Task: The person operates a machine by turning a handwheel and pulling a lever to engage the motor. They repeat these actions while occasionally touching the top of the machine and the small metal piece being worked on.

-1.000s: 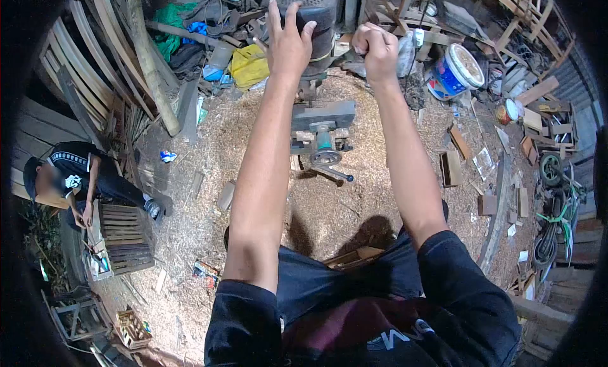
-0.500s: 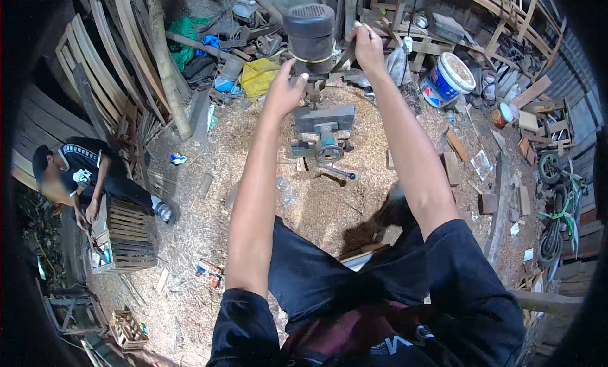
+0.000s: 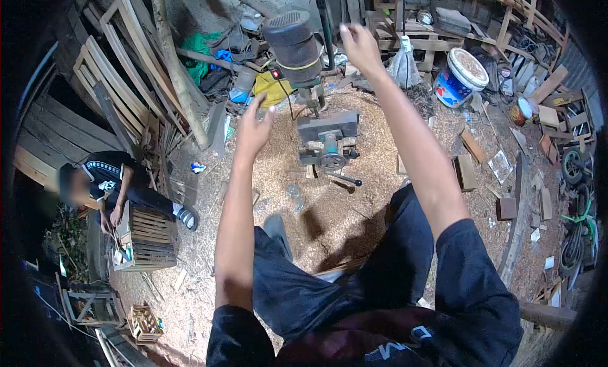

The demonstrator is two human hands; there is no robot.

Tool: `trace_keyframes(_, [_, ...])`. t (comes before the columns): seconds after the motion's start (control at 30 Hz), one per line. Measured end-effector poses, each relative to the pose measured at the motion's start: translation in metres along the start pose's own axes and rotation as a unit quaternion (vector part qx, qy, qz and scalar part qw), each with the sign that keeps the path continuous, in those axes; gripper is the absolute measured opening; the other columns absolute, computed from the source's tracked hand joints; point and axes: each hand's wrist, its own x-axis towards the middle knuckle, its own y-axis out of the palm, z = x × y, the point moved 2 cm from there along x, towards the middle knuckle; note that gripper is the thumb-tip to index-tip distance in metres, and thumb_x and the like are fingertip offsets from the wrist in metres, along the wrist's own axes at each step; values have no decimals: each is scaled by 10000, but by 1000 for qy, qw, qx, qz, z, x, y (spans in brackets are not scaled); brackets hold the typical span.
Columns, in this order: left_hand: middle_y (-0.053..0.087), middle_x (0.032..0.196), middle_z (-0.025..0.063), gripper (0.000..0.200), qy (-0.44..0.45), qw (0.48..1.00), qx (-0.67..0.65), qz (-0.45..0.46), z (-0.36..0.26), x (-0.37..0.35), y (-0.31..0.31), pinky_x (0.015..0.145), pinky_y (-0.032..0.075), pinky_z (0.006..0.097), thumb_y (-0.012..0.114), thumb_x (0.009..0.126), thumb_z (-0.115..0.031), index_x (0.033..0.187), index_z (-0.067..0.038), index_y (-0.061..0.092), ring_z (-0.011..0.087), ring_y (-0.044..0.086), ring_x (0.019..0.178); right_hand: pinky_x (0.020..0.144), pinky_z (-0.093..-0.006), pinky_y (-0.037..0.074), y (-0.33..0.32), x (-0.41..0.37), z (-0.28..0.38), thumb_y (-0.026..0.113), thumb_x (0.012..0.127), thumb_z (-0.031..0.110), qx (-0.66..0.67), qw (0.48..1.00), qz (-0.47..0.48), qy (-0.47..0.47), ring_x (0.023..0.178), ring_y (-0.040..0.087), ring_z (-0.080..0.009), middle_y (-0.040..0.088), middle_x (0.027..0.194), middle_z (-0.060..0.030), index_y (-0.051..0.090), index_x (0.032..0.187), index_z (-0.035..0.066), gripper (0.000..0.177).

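Observation:
A bench-type machine like a drill press or mortiser stands ahead of me, with a dark cylindrical motor on top. Below the motor sits a grey vise-like table with a handwheel and a ball-ended lever. My left hand is raised to the left of the machine, its thumb and fingers apart and nothing in them. To the right of the motor, my right hand is held up with fingers loosely bent, and I see nothing in it. A small red light shows by the motor.
Wood shavings cover the ground. On the left, a person sits by a slatted crate, hands on something small. A white-and-blue bucket, wood offcuts and a small bike stand on the right. Wooden frames lean left.
My left hand has left the motor's side and moved down and left. My right hand has come away from the dark lever. The view has shifted, and the red light is now visible.

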Motion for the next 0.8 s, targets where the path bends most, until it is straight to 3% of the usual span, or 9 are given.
trace_keyframes(0.17, [663,1219,166,403,-103,986,-124,40,60,-63,37,1002,453,361,626,938,-162,1297,12,566,264,619,1157,778,-391,524,6,-126,-89,617,931,327,-7,976,149,159,863,694,-289,711,914,-203,681,1001,-27,367])
trace_keyframes(0.23, [667,1209,164,392,-136,975,-165,62,92,-89,66,999,457,354,622,941,-146,1289,27,569,261,621,1149,793,-390,526,-2,-164,-83,622,930,328,-33,903,325,280,888,695,-271,718,957,-201,686,1027,-22,369])
trace_keyframes(0.3, [666,1206,175,397,-153,969,-174,83,113,-106,96,1006,455,359,622,942,-158,1282,40,571,264,616,1158,792,-385,526,5,-228,-132,617,932,311,-28,900,315,301,884,692,-266,716,957,-214,690,1043,-13,350])
trace_keyframes(0.37, [638,1248,207,430,-127,974,-123,140,124,-124,121,1030,444,369,634,930,-176,1307,18,561,301,609,1178,635,-350,483,1,-276,-154,599,926,228,-23,919,311,241,675,609,-174,668,737,-89,680,861,11,240])
trace_keyframes(0.47, [527,1397,212,540,-147,951,-96,256,135,-143,171,1092,391,409,642,906,-202,1382,-1,485,353,498,1307,681,-389,498,-5,-326,-187,620,897,234,-103,874,393,265,710,636,-222,687,784,-148,699,935,9,241])
trace_keyframes(0.57, [402,1504,215,709,-102,944,-19,313,146,-158,200,1129,352,423,636,901,-218,1494,-5,311,373,402,1381,727,-422,512,3,-364,-228,641,868,250,-162,864,366,304,766,671,-279,694,830,-205,697,986,-13,294])
trace_keyframes(0.6, [297,1553,249,828,-160,897,-30,411,156,-162,211,1154,321,425,610,913,-249,1535,28,138,382,342,1417,753,-418,516,0,-377,-236,652,864,258,-177,848,374,331,801,677,-295,699,856,-211,700,995,-9,302])
trace_keyframes(0.7, [265,1544,305,846,-141,894,-20,425,157,-164,223,1162,305,421,587,923,-283,1522,75,110,404,350,1407,829,-407,530,9,-397,-247,683,852,282,-207,801,395,399,907,696,-346,713,934,-230,708,1020,0,329])
trace_keyframes(0.8, [284,1489,384,869,-199,869,-23,452,143,-155,227,1150,322,414,570,916,-322,1494,130,103,447,370,1376,960,-419,485,3,-415,-256,678,845,377,-241,763,387,458,1113,621,-400,644,1151,-295,619,1176,-68,557])
